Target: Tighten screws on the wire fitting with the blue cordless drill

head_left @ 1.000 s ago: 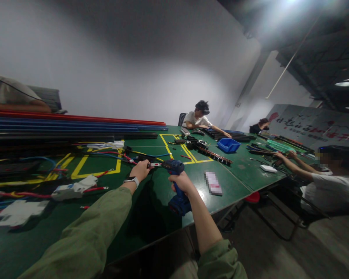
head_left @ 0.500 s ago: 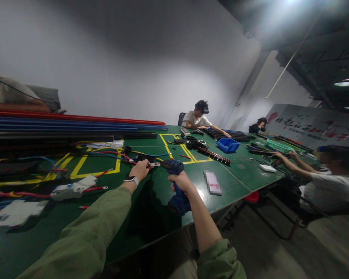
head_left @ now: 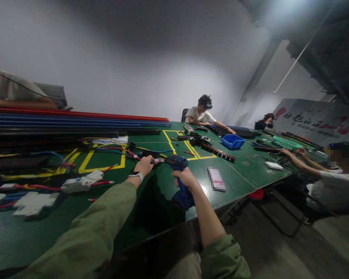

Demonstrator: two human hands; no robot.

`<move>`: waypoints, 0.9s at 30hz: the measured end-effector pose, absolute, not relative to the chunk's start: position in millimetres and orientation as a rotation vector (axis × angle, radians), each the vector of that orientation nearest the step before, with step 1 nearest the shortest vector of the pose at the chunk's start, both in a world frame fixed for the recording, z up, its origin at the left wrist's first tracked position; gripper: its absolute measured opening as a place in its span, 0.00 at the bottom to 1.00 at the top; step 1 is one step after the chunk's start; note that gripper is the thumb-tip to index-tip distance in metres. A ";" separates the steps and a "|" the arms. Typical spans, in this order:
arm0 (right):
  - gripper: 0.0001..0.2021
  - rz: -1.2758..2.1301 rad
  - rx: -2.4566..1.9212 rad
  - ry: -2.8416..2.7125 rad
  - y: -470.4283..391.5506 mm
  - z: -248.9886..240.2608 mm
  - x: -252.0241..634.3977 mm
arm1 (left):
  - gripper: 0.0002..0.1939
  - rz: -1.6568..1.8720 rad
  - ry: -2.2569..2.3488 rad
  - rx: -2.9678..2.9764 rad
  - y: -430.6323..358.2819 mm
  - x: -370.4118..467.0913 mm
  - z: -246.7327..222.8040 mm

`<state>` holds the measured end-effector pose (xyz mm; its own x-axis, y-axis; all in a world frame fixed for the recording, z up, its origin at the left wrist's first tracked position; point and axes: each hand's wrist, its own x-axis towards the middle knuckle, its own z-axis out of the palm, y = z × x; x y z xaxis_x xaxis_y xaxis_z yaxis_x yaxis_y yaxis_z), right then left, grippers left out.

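In the head view my right hand [head_left: 187,179] is wrapped round the handle of a blue cordless drill [head_left: 177,162]. The drill's nose points left, at a small white part with a red mark [head_left: 159,159]. Closed fingers of my left hand [head_left: 144,166] grip that part from its other end. Whether the drill's tip touches it, I cannot tell. Just behind my left hand, red, blue and yellow cables [head_left: 133,149] run over the green table [head_left: 151,228]. To the left lie a white plastic housing with red leads [head_left: 83,182] and a flat white plastic piece [head_left: 36,203].
A phone [head_left: 216,179] lies right of the drill. Farther back are a blue bin [head_left: 232,142] and a long dark strip [head_left: 218,152]. Long red and blue bars [head_left: 75,116] stretch along the back left. Several co-workers sit around the table; a red stool [head_left: 256,193] stands below its edge.
The view has turned slightly left, so the scene sits farther right. Both hands keep their hold, with the drill still lined up at the small white part.
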<state>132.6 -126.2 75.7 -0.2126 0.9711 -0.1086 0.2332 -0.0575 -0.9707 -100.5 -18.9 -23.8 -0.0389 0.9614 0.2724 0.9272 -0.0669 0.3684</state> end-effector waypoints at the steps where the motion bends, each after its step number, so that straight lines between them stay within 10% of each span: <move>1: 0.08 1.326 -1.330 -1.511 -125.7 75.7 132.6 | 0.18 0.713 2.098 2.127 -19.1 -100.3 -23.3; 27: 0.07 1.318 -1.291 -1.546 -120.9 70.6 136.0 | 0.18 0.725 2.093 2.096 -27.4 -97.6 -14.3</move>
<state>136.0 -120.9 70.6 -0.2411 0.9671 -0.0810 0.2332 -0.0233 -0.9722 -97.6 -27.4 -14.3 -0.0528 0.9633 0.2633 0.9195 -0.0559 0.3890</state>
